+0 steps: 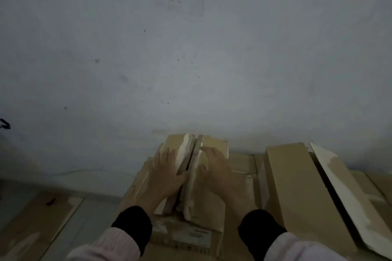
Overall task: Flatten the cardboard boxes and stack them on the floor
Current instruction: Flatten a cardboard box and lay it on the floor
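Observation:
A brown cardboard box [214, 207] stands in front of me against the wall, with a white label on its near side. Its two top flaps meet at a torn centre seam where the corrugated edges show. My left hand [163, 176] lies flat on the left flap, fingers spread, thumb at the seam. My right hand [218, 174] lies flat on the right flap, its fingertips near the seam's far end. Neither hand grips anything. Both wrists wear dark cuffs under pale sleeves.
A long cardboard box [301, 193] with an open flap [347, 197] lies at the right. Flat cardboard [38, 224] lies on the floor at the left. A stained grey wall [191, 59] rises right behind the boxes.

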